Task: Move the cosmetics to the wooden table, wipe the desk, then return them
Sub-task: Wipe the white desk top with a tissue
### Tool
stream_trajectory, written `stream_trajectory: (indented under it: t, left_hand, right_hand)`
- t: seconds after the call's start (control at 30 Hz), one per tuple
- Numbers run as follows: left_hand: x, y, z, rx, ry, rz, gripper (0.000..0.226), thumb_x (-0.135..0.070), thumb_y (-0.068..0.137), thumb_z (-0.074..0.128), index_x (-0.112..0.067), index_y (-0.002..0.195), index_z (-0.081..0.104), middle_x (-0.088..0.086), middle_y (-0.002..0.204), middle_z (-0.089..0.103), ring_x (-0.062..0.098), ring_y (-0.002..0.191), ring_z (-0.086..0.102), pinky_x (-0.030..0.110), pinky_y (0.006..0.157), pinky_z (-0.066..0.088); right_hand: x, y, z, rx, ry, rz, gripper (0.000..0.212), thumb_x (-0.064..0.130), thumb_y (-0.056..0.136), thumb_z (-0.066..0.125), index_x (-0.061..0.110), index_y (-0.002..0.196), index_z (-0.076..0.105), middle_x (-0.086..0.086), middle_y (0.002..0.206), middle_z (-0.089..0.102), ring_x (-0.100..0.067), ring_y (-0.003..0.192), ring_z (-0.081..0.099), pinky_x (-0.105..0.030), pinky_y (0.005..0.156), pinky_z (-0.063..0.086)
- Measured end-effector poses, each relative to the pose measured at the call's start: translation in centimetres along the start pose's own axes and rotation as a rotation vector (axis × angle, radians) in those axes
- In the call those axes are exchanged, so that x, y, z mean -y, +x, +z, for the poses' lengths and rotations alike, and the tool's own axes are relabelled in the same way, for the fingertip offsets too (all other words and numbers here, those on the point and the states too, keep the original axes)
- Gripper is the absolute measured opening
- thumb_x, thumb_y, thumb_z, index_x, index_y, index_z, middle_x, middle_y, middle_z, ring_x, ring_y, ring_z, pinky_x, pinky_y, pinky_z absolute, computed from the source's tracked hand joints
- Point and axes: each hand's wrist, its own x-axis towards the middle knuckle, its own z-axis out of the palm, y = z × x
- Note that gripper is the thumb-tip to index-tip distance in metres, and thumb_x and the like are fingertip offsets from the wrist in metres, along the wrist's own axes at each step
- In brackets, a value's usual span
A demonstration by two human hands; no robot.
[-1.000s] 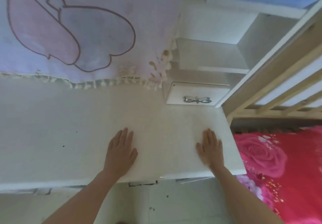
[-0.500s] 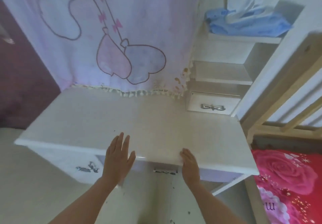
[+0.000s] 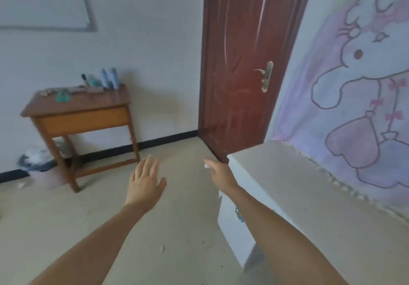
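Note:
Across the room stands the wooden table against the far wall at the left. Several cosmetics, blue bottles and smaller items, stand along its back, with a green item nearer the front. The white desk is at my right, its top bare. My left hand hovers over the floor with fingers spread and holds nothing. My right hand reaches forward past the desk's left corner with straight fingers, holding nothing.
A dark red door is shut between table and desk. A purple cartoon cloth hangs behind the desk. A bin with a bag sits under the table's left side. Beige floor lies between me and the table.
My view has swung left from the desk toward the wooden table. Both hands have lifted off the desk top and now hang in the air over the floor.

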Motion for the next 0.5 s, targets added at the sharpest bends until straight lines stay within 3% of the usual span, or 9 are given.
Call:
stream_trajectory:
  t: [0.07,0.17,0.27,0.3,0.4,0.5]
  left_hand:
    - [3.2,-0.5,-2.2,-0.064,0.020,-0.096,0.059,-0.038,0.096,0.035,-0.015,0.146,0.015,0.004,0.157,0.007,0.022,0.144,0.001,0.039,0.116,0.010]
    - [7.2,-1.3,-4.9,-0.143,0.051,-0.240,0.060,-0.038,0.095,0.037,-0.015,0.146,0.016,0.003,0.156,0.008,0.021,0.144,0.002,0.039,0.116,0.012]
    - [10.6,-2.5,-6.9,-0.205,0.079,-0.367,0.060,-0.037,0.095,0.039,-0.016,0.146,0.016,0.003,0.156,0.009,0.021,0.143,0.004,0.039,0.115,0.015]
    - [11.5,-2.9,-7.4,-0.223,0.094,-0.405,0.060,-0.037,0.095,0.039,-0.016,0.146,0.017,0.003,0.156,0.010,0.022,0.143,0.004,0.039,0.115,0.015]
    - [14.1,-4.4,-8.4,-0.266,0.128,-0.523,0.060,-0.038,0.094,0.038,-0.017,0.146,0.016,0.004,0.156,0.010,0.021,0.143,0.005,0.039,0.115,0.014]
    - [16.2,-6.7,-9.2,-0.285,0.157,-0.631,0.060,-0.040,0.095,0.036,-0.017,0.146,0.015,0.004,0.157,0.007,0.021,0.143,0.001,0.038,0.116,0.012]
  right_hand:
    - [3.8,2.8,2.1,0.047,0.021,-0.087,0.047,0.002,0.096,0.032,0.018,0.138,0.041,-0.005,0.131,0.055,-0.020,0.119,0.050,-0.011,0.082,0.032]
    - [8.9,5.7,5.2,0.145,0.038,-0.191,0.040,0.012,0.098,0.029,0.022,0.133,0.046,-0.006,0.124,0.058,-0.021,0.111,0.055,-0.021,0.084,0.038]
    - [12.7,7.8,7.8,0.237,-0.033,-0.311,0.029,0.013,0.095,0.028,0.025,0.106,0.052,-0.006,0.090,0.060,-0.024,0.074,0.056,-0.032,0.067,0.045]
    - [13.7,8.4,8.7,0.264,-0.069,-0.355,0.025,0.013,0.095,0.028,0.024,0.100,0.050,-0.008,0.086,0.059,-0.023,0.071,0.053,-0.032,0.063,0.042]
    - [16.7,9.8,11.2,0.366,-0.093,-0.472,0.024,0.011,0.095,0.030,0.023,0.090,0.049,-0.005,0.093,0.058,-0.020,0.079,0.051,-0.026,0.061,0.036]
    - [19.6,10.9,13.8,0.453,-0.047,-0.512,0.025,0.008,0.093,0.036,0.012,0.096,0.060,-0.003,0.103,0.051,-0.015,0.088,0.047,-0.022,0.070,0.034]
